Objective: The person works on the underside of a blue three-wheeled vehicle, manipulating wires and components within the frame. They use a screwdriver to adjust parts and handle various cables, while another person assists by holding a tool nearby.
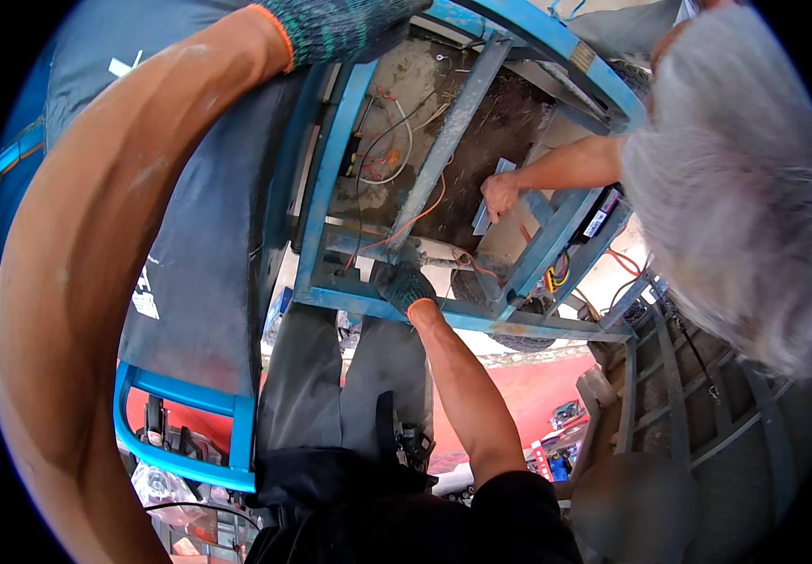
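Both my hands wear dark green knitted gloves with orange cuffs. At the top, my left hand (345, 30) rests at the upper edge of a blue metal frame (335, 179); its fingers are not clear. My right hand (404, 285) is at the frame's lower rail, by the foot of a slanted grey metal bar (453, 122); its fingers blend into the dark parts there. Across the frame, a co-worker's bare hand (500, 195) is on a short grey metal piece (483, 218). A thin orange wire (415, 221) runs past the slanted bar's foot.
A dark padded cover (209, 254) lies to my left, with a bright blue tube frame (185, 470) below it. A black battery-like box (601, 216) and coloured wires (556, 273) sit at the right. The co-worker's head (744, 179) leans in. Metal slats (674, 376) lie lower right.
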The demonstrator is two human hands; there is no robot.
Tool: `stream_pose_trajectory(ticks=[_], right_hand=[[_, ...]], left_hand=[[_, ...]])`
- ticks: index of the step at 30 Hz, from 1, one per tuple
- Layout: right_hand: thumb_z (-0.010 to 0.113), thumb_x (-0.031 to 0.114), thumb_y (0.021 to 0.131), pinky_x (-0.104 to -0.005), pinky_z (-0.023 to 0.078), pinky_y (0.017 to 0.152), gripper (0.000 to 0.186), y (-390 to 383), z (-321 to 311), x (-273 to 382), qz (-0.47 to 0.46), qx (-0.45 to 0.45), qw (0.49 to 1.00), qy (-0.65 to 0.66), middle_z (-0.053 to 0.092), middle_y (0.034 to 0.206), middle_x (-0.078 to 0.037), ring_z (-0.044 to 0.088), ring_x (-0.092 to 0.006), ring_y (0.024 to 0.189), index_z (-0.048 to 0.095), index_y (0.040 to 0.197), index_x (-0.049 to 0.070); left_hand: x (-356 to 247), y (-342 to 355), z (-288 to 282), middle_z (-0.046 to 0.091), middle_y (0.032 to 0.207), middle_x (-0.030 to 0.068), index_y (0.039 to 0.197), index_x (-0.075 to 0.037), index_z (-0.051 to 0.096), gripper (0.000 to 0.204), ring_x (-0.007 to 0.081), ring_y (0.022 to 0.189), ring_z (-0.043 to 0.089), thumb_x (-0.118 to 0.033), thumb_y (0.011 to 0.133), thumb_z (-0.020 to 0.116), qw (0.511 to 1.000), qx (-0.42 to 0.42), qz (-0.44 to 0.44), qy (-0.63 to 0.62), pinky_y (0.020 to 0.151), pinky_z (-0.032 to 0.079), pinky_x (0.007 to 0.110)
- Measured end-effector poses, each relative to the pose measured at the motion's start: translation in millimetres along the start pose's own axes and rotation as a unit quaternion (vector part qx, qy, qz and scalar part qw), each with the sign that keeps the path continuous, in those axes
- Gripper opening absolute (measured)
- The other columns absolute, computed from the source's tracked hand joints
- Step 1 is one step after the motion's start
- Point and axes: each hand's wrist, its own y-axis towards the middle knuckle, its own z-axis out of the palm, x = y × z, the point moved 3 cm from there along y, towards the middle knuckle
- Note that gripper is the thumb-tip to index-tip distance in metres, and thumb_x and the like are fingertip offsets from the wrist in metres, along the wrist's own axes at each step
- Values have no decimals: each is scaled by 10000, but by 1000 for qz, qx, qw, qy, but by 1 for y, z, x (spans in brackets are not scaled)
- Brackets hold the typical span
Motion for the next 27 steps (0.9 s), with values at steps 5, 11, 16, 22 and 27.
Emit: stream_pose_trajectory(ticks=[5, 11, 16, 22, 27], right_hand=[[473, 437, 1015, -517, 500, 1034, 507, 6, 17, -10, 32, -25, 999, 26, 678, 1278, -246, 639, -436, 1211, 663, 1304, 67], [500, 324, 1007, -470, 538, 974, 461, 4, 2, -3, 50, 37, 997, 36, 676, 1273, -248, 661, -382, 1179, 616, 1353, 42], [517, 291, 986, -440, 543, 969, 485, 47, 48, -43, 17, 2, 997, 80, 679, 1283, -218, 671, -354, 1176, 570, 1402, 47], [529, 365, 962, -466, 520, 1005, 557, 3, 4, -1, 31, 43, 999, 8, 657, 1314, -258, 654, -380, 1210, 568, 1402, 25], [736, 354, 834, -416, 545, 837, 409, 9, -1, -8, 50, 1, 997, 67, 727, 999, -196, 709, -336, 945, 664, 1099, 51]], left_hand=[[-6, 7, 6, 684, 692, 159, 770, -95, 695, 155, 379, 665, 694, -241, 800, 653, 998, 48, -22, 44, 650, 544, 509], [-8, -4, -3, 685, 700, 182, 777, -91, 707, 170, 395, 669, 693, -251, 785, 650, 999, -6, -11, 46, 659, 547, 517], [-3, 4, 7, 682, 694, 185, 780, -88, 707, 167, 398, 673, 693, -245, 784, 649, 1000, -25, 16, 8, 659, 549, 515], [-13, -13, -3, 679, 692, 189, 794, -85, 711, 168, 399, 673, 693, -241, 788, 649, 997, -22, -12, 77, 656, 547, 512], [-9, -2, 4, 680, 694, 193, 814, -86, 719, 168, 398, 676, 696, -237, 794, 648, 997, -2, -8, 72, 656, 548, 512]])
